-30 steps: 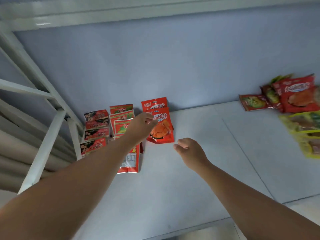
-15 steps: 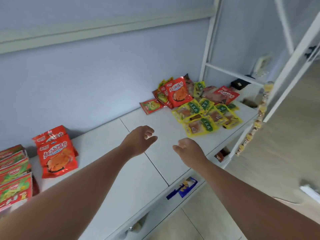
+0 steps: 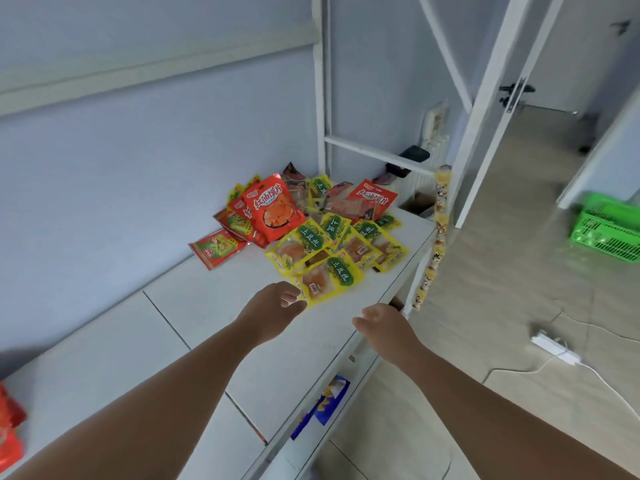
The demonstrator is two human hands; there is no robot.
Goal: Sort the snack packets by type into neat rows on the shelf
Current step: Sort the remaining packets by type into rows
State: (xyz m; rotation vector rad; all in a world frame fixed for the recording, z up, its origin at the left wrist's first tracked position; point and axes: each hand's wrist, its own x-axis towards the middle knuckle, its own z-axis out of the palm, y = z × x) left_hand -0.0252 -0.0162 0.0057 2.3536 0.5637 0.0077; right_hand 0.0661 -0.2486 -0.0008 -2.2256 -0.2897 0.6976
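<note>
Snack packets (image 3: 311, 237) overlap, partly hidden; left hand (image 3: 273, 310), right hand (image 3: 381, 323) loosely curled, empty.

At the back of the loose heap of red and yellow foil snack packets (image 3: 311, 237), dark brown packets (image 3: 339, 202) lie mostly buried, and I can't read their print. Far left of the heap, red foil packets (image 3: 8, 434) are cut by the frame edge. Nearer than the heap, a blue-and-yellow packet (image 3: 334, 393) shows only partly under the white shelf board (image 3: 207, 306). I can't tell whether the left hand (image 3: 273, 311) touches the heap's nearest corner. Right of the heap, a green plastic crate (image 3: 609, 233) is blurred and cropped.
</note>
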